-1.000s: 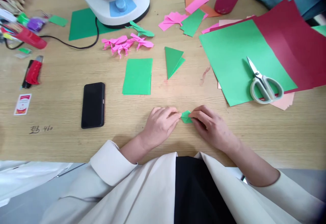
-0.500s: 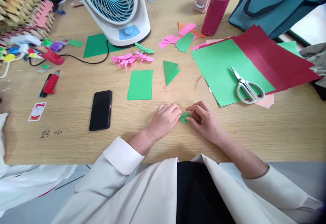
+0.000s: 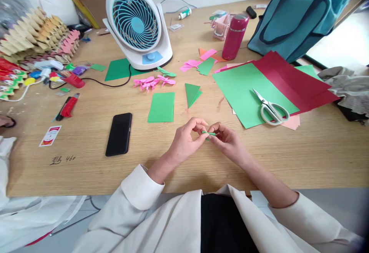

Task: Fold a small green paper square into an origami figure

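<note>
A small folded piece of green paper (image 3: 208, 133) is pinched between my two hands, just above the table near its front edge. My left hand (image 3: 187, 137) grips its left end with thumb and fingers. From the other side, my right hand (image 3: 227, 141) pinches the right end. Beyond the hands lie a stack of green paper rectangles (image 3: 161, 107) and a green folded triangle (image 3: 192, 95). Several pink folded shapes (image 3: 151, 83) are heaped in front of the fan.
White scissors (image 3: 272, 111) rest on large green and red sheets (image 3: 288, 80) at the right. A black phone (image 3: 119, 134) lies left. Farther back stand a fan (image 3: 138, 26), a magenta bottle (image 3: 235, 38) and a teal bag (image 3: 294, 22). At the far left edge shows another person's hand (image 3: 6, 121).
Both hands have lifted the green paper slightly and turned it, so it now shows as a thin strip. The head view has tilted up, showing more of the fan and bag.
</note>
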Demonstrator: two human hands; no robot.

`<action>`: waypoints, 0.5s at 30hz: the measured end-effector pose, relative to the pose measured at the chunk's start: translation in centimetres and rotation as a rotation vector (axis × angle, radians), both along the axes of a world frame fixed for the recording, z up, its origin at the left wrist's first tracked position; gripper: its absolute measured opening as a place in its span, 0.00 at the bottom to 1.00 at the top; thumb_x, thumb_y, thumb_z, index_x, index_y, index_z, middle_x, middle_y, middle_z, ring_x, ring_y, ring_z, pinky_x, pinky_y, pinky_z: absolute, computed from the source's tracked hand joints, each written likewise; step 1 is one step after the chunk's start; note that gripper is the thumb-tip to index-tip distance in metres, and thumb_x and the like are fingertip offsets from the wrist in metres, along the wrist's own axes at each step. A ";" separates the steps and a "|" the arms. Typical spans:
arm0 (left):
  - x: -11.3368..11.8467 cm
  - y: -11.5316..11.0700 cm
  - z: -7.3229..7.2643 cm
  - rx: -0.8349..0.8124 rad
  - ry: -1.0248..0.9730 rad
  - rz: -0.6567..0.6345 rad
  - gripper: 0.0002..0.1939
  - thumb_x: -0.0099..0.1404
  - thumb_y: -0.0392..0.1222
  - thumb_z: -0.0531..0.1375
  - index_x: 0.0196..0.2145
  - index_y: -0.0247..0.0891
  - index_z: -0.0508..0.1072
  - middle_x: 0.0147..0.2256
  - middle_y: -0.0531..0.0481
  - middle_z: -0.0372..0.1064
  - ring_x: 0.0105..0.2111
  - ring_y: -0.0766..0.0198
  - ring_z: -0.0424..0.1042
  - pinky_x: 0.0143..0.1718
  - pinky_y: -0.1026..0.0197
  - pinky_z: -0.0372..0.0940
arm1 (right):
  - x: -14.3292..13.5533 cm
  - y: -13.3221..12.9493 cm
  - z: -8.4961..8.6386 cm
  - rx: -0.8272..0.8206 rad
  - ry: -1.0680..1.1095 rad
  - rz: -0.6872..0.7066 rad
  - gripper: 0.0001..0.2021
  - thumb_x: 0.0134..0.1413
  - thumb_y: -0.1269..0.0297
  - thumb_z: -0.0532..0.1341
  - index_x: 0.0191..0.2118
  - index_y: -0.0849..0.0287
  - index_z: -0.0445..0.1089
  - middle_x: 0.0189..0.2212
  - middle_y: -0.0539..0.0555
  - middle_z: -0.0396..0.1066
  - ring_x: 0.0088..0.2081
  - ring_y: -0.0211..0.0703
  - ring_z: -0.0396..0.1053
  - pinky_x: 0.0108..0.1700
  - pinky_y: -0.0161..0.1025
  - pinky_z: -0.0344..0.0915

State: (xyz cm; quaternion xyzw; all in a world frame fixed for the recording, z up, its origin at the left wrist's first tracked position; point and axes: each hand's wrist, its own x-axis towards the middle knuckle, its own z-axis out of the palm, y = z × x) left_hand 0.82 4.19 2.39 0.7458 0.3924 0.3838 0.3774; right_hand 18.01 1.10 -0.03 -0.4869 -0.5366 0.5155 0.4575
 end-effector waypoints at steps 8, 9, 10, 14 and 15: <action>0.6 0.8 -0.2 -0.245 -0.165 0.044 0.13 0.59 0.33 0.63 0.42 0.38 0.70 0.30 0.55 0.69 0.31 0.69 0.69 0.36 0.65 0.65 | -0.2 0.4 0.3 -0.059 0.029 0.113 0.21 0.56 0.44 0.62 0.27 0.58 0.66 0.22 0.47 0.59 0.27 0.36 0.55 0.28 0.36 0.54; 0.7 0.8 -0.3 -0.264 -0.177 0.048 0.12 0.59 0.34 0.64 0.41 0.38 0.70 0.31 0.54 0.69 0.31 0.69 0.69 0.36 0.65 0.65 | -0.3 0.4 0.2 -0.046 0.036 0.085 0.21 0.56 0.44 0.63 0.26 0.58 0.65 0.22 0.47 0.58 0.26 0.36 0.54 0.28 0.36 0.53; 0.8 0.8 -0.4 -0.273 -0.189 0.054 0.10 0.59 0.34 0.64 0.39 0.38 0.71 0.31 0.54 0.69 0.31 0.69 0.69 0.35 0.65 0.65 | -0.4 0.4 0.1 -0.033 0.033 0.050 0.21 0.56 0.44 0.63 0.25 0.58 0.65 0.21 0.47 0.58 0.26 0.36 0.54 0.28 0.36 0.53; 1.0 0.6 -0.7 -0.241 -0.223 0.075 0.06 0.60 0.36 0.65 0.34 0.37 0.69 0.32 0.53 0.69 0.32 0.69 0.69 0.36 0.65 0.65 | -0.5 0.1 0.0 0.043 -0.066 -0.084 0.20 0.57 0.46 0.63 0.25 0.58 0.67 0.21 0.47 0.60 0.24 0.36 0.55 0.27 0.36 0.52; 1.1 0.6 -0.8 -0.232 -0.231 0.078 0.07 0.60 0.36 0.65 0.34 0.37 0.69 0.32 0.53 0.69 0.32 0.69 0.69 0.36 0.65 0.65 | -0.5 0.0 0.0 0.064 -0.093 -0.101 0.20 0.58 0.47 0.63 0.25 0.58 0.67 0.21 0.48 0.61 0.25 0.36 0.56 0.28 0.36 0.53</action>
